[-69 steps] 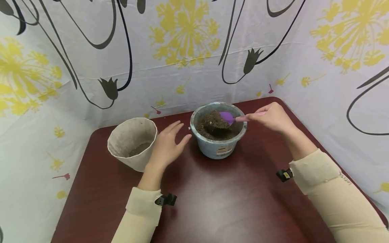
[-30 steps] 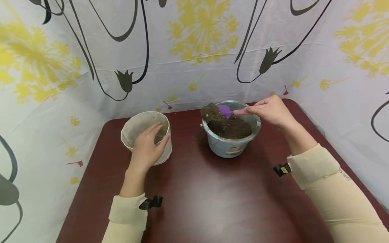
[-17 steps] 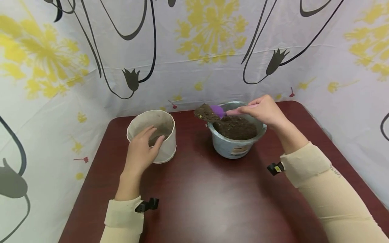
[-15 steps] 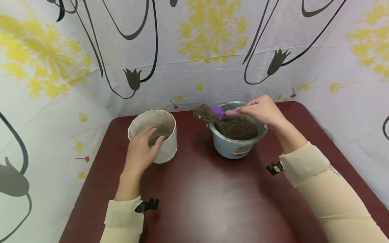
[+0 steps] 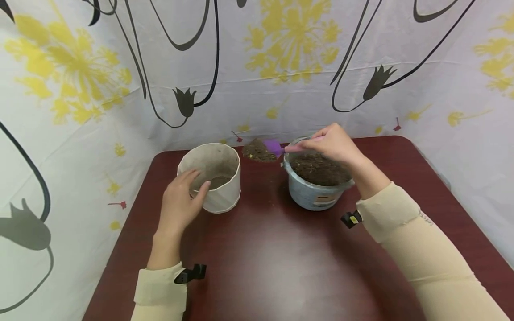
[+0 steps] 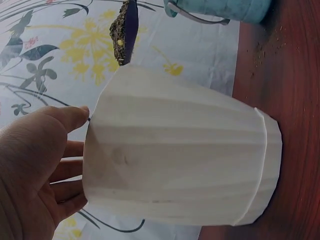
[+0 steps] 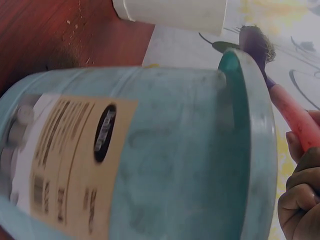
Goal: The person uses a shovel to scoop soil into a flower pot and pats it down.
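Note:
My right hand [image 5: 336, 145] grips the pink handle of a small hand trowel with a purple blade [image 5: 273, 147]. A heap of dark soil [image 5: 258, 151] sits on the blade, in the air between the two containers. Under that hand stands a blue-grey bucket [image 5: 307, 189] with dark soil inside and a paper label on its side. To the left is a white faceted plant pot [image 5: 225, 198], with a little soil at its bottom. My left hand [image 5: 178, 206] is at the pot's near left rim, fingers and thumb spread; in the left wrist view the fingers are partly hidden behind the rim.
Both containers stand upright near the back edge of a dark red-brown table [image 5: 273, 267]. A white sheet [image 5: 249, 102] with flower prints hangs close behind and at the sides. In the left wrist view, crumbs of soil [image 6: 260, 52] lie on the table by the bucket.
The right hand has lifted the loaded trowel from the bucket and carried it left towards the white pot. My left hand has moved left to the pot's rim. The head view has shifted slightly.

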Tool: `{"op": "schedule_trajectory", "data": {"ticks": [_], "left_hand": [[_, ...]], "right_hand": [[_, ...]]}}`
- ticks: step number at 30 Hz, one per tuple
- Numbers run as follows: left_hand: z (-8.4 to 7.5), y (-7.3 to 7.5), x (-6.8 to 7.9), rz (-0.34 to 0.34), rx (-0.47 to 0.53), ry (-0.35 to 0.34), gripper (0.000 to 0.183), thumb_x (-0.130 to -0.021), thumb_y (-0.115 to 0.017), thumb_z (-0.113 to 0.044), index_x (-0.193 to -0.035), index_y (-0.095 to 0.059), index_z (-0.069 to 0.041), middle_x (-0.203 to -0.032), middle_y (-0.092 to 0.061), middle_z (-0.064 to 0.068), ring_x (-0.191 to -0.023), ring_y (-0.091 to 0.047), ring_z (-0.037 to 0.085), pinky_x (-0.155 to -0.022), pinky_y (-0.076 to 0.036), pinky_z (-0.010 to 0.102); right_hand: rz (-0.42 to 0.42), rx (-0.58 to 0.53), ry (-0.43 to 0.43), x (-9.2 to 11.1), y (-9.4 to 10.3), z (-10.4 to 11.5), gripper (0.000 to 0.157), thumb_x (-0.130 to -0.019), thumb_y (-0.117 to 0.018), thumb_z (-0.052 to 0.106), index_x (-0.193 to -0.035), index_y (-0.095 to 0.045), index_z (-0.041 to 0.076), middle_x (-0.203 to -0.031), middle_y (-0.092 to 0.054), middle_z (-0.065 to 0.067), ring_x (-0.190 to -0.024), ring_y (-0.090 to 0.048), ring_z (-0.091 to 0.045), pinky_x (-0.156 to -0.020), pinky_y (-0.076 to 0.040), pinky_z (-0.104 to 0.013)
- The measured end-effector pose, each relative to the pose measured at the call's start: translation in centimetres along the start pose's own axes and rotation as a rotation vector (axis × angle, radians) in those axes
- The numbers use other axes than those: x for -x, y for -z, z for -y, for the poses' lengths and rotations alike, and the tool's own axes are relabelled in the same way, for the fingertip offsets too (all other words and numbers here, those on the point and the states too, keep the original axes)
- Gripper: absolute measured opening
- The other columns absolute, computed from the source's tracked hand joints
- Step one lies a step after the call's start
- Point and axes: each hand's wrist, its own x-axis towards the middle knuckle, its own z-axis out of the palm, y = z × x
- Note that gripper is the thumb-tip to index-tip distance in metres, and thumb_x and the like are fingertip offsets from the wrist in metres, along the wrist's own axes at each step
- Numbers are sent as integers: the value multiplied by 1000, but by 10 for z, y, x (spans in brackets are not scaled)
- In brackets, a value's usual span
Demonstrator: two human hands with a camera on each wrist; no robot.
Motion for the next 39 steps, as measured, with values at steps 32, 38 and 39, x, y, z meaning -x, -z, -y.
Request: {"op": "schedule_trajectory", "data": {"ticks": [32,38,39], "left_hand": [[19,4,22,-72,20,121,51,-93,-73,-34,-127,-67,5,-146,-54,19,-129,-54,42,-104,-43,60],[22,6,23,-87,27,110,51,-92,-74,-33,-125,-68,5,-144,-56,19,-127,-56,43,-103,-45,59],[22,6,23,-88,27,110,51,-92,-74,-33,-125,-68,5,-144,-56,19,-127,-56,43,-103,-45,59]], "right_hand": [[-15,103,96,-27,-93,48,46,-82,-75,37,-47,-52,17,-43,-32,9,-46,-23,-10,-45,-22,-26],[-118,284,360,-25,-106,44,23,-85,-70,31,-73,-80,14,-58,-66,4,-55,-54,-16,-54,-44,-32],[-139,312,410,-25,-107,44,22,-86,-70,30,-77,-80,13,-61,-68,3,-57,-58,-18,-56,-46,-35]]}}
